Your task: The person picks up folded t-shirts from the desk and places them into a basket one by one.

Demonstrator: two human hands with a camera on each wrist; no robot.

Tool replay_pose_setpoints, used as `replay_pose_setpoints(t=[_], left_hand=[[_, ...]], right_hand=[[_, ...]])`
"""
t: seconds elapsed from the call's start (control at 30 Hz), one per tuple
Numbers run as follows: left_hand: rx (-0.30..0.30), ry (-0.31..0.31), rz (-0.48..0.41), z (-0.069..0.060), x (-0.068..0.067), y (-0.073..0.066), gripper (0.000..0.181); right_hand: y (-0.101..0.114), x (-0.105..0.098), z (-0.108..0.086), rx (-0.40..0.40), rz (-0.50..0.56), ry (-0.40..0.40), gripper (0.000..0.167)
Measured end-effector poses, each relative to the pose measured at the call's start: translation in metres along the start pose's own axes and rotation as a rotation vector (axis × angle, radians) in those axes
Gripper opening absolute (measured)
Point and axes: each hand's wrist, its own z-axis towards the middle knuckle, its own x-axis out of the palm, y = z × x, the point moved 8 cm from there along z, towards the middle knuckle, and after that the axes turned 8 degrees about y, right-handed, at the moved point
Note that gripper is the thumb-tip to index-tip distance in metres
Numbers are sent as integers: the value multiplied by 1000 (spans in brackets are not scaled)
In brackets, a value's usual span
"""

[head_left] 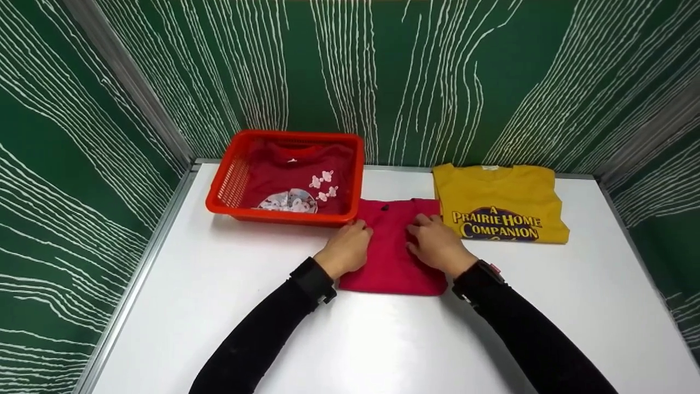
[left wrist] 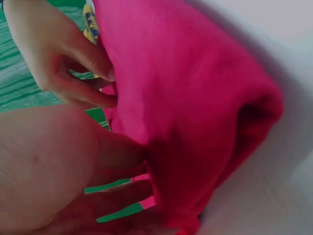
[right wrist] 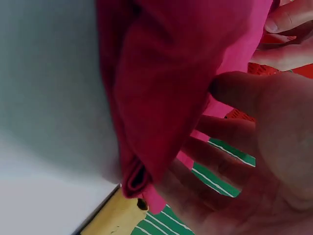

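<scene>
Seen from a head-worn camera, a person in black sleeves works with both hands on a folded pink garment [head_left: 391, 249] at the centre of the frame, lying on a white tabletop [head_left: 383, 345].

To the upper left of the garment is a red plastic basket [head_left: 295, 216] with meshed sides. Inside lies a dark red shirt [head_left: 273, 175], neckline toward the top of the frame, with a small white tag, pale pink cloud-like shapes on its right and a rounded grey-and-white print near the basket's front wall. Part of the basket's rim overlaps the garment's upper left corner in view; whether they touch cannot be told.

The left hand [head_left: 347, 246] rests at the garment's left side and the right hand [head_left: 436, 244] at its right. Both are loosely bent, thumbs apart from the fingers, tips touching the pink fabric; neither is closed around it.

Just beside the garment, at centre right, a folded yellow shirt [head_left: 495, 191] reads "A Prairie Home Companion". Green walls [head_left: 399, 71] with wavy white lines surround the tabletop.
</scene>
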Motion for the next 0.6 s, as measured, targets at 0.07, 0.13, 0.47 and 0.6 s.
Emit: replay_pose_setpoints(t=[0.07,0.13,0.47,0.6], left_hand=[[4,0,13,-4,1,-2,40],[18,-3,29,-8,2,-4,37],[99,-72,73,-43,10,-11,32],[131,-103,78,-56,11,-13,29]], right_hand=[[2,1,-4,-6,4,2,44],[5,1,-9,-19,-1,-2,43],[25,9,-36,-59,-44,-17,42],[32,11,-45,-81,-43,-39,42]])
